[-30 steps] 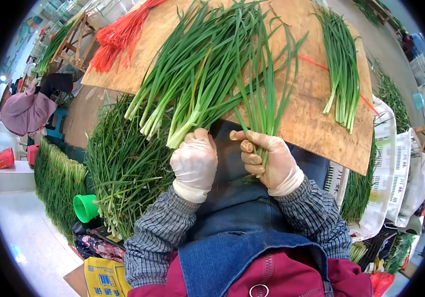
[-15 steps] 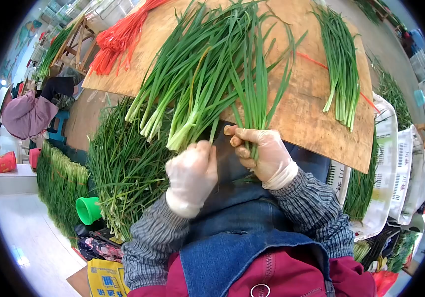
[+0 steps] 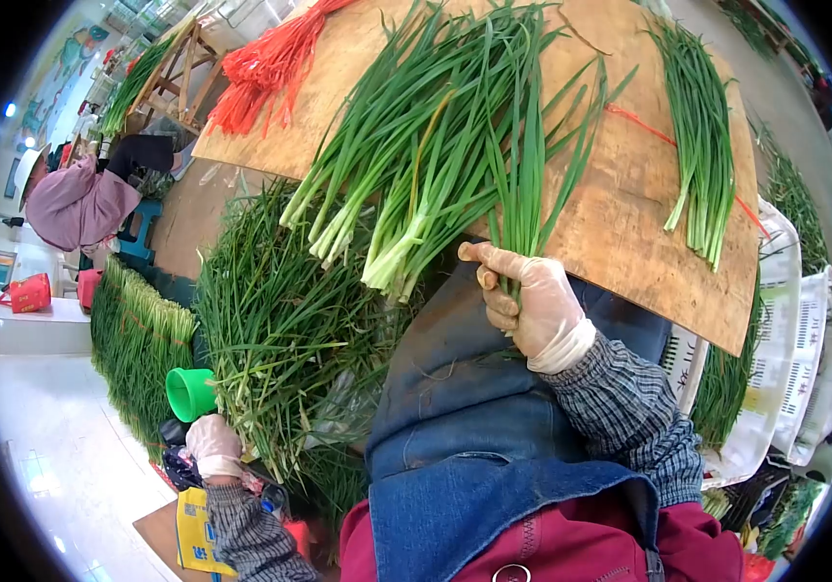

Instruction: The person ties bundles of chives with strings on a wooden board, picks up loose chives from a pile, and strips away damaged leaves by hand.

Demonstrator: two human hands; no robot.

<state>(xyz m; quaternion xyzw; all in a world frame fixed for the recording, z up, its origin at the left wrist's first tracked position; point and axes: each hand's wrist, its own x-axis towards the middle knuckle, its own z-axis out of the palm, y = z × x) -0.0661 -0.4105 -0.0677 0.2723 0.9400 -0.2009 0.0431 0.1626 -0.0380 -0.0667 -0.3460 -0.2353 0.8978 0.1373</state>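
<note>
My right hand [image 3: 532, 306], in a thin clear glove, is closed around the pale stems of a small bunch of garlic chives [image 3: 523, 184]. Those leaves reach up over the wooden board [image 3: 620, 247]. Left of them lies a larger heap of garlic chives [image 3: 406, 165], white stem ends toward me. My left hand [image 3: 213, 447], also gloved, is far down on the left, just below a green plastic cup [image 3: 190, 394] and beside a big pile of loose garlic chives [image 3: 271, 320]. Its back faces me and its fingers are hidden.
Red ties [image 3: 266, 73] lie at the board's upper left. Another chive bunch [image 3: 697, 145] rests at its right, with a red tie [image 3: 641, 126] beneath. White crates [image 3: 780, 320] stand on the right. A person in pink [image 3: 81, 204] sits at far left near bundled chives [image 3: 140, 339].
My left hand has left the stems near the board and moved down and left to beside the green cup. My right hand keeps its bunch; the whole view has shifted slightly.
</note>
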